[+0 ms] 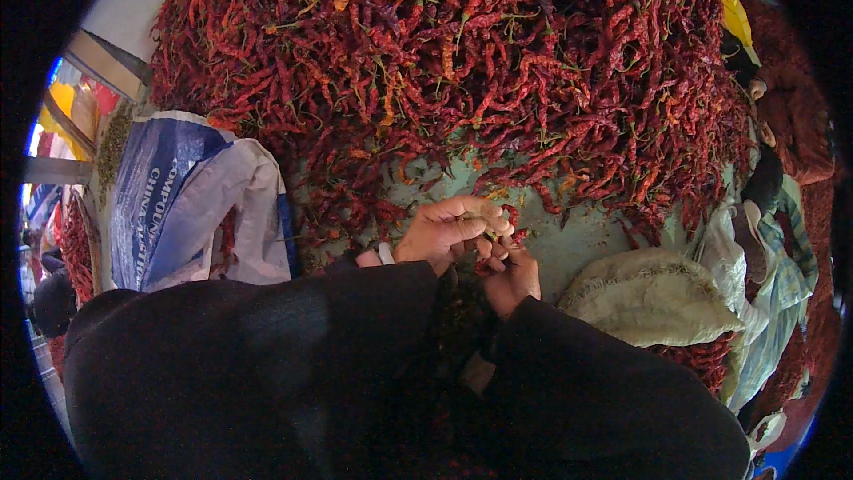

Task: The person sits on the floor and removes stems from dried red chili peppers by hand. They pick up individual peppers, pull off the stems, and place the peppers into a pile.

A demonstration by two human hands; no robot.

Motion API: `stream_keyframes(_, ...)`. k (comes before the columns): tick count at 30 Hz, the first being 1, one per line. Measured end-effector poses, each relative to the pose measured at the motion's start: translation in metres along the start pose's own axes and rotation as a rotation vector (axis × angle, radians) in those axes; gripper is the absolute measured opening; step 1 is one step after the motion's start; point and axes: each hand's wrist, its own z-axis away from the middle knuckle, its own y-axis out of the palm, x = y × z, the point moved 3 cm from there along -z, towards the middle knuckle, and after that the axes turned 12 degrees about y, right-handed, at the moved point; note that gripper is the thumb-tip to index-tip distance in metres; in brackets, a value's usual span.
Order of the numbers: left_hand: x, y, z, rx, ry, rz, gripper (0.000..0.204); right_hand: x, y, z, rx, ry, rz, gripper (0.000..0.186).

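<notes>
My left hand point(444, 229) and my right hand point(513, 279) meet in front of the pile, their fingertips close together. Thumb and fingers of the left are pinched at a dried red chilli point(511, 214), of which only a part shows. Curled fingers of the right close round dried red chilli point(482, 268), partly hidden in the grip. Another red piece point(520, 234) sticks out between the two hands; which one holds it I cannot tell. Beyond them rises a large heap of dried red chillies point(462, 62), wrinkled, many with pale stems.
Left of my arms stands a blue and white woven sack point(178, 204) with chillies inside. At the right lies a pale woven sack point(653, 293), chillies showing at its mouth. Scattered chillies and bits lie on the pale floor point(577, 253). Part of another person's hand point(757, 89) shows far right.
</notes>
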Motion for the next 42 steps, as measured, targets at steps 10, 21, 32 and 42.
stream_keyframes(10,0.001,-0.004,0.0,-0.019,-0.018,0.119,0.017,-0.004,0.017,0.009,0.003,0.064,0.032,0.023)
stream_keyframes(21,0.009,0.007,0.006,0.264,-0.012,-0.649,0.02,-0.013,-0.004,0.001,-0.222,0.029,0.101,0.021)
stream_keyframes(32,0.007,0.017,0.011,0.297,0.093,-1.058,0.019,-0.009,-0.002,0.002,-0.343,-0.203,0.2,0.019)
stream_keyframes(42,0.01,-0.021,0.026,0.253,-0.036,-1.108,0.02,0.073,0.039,0.059,0.007,-0.548,0.135,0.017)
